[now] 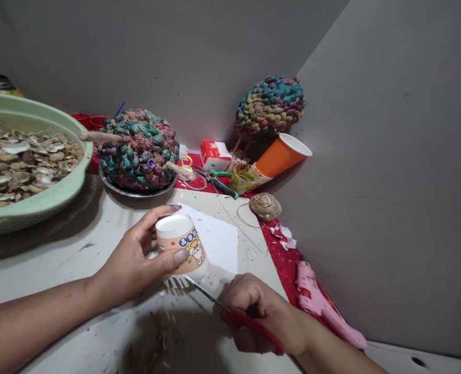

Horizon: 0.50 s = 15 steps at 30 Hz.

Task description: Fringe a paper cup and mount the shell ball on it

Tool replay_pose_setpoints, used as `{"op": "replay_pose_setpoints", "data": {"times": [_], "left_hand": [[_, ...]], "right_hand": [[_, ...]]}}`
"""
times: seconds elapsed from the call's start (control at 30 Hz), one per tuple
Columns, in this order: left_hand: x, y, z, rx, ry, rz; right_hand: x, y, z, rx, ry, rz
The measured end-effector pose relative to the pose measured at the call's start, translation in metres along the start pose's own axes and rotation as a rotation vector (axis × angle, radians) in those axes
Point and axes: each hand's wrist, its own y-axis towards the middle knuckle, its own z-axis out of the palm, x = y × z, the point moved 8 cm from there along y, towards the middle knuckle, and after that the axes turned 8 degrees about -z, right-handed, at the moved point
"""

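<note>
My left hand (148, 249) is wrapped round a printed paper cup (176, 244), thumb across its front. The cup is upside down, its base up, with a cartoon rabbit on a tan band. Narrow cut strips fringe its lower edge. In my right hand (254, 306) are red-handled scissors (259, 330), their blades reaching up to the fringed edge. Whether the blades are apart is hard to see. A sheet of white paper (220, 241) lies on the table just behind the cup.
A green basket (59, 202) of nutshells stands at left. Behind are a colourful shell-covered ball (137, 150) on a metal plate, pliers (222, 184), an orange paper cup (277, 156) and a twine ball (265, 206). A pink glue gun (320, 301) lies at right, along the wall.
</note>
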Motion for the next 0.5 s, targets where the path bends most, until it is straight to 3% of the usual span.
{"op": "replay_pose_setpoints", "data": {"times": [0.2, 0.5], "left_hand": [[-0.0032, -0.0024, -0.0008, -0.036, -0.022, 0.019], [-0.0031, -0.005, -0.0016, -0.048, -0.01, 0.035]], "right_hand": [[-0.0082, -0.0006, 0.0004, 0.016, 0.046, 0.07], [0.0004, 0.0062, 0.002, -0.005, 0.164, -0.04]]}}
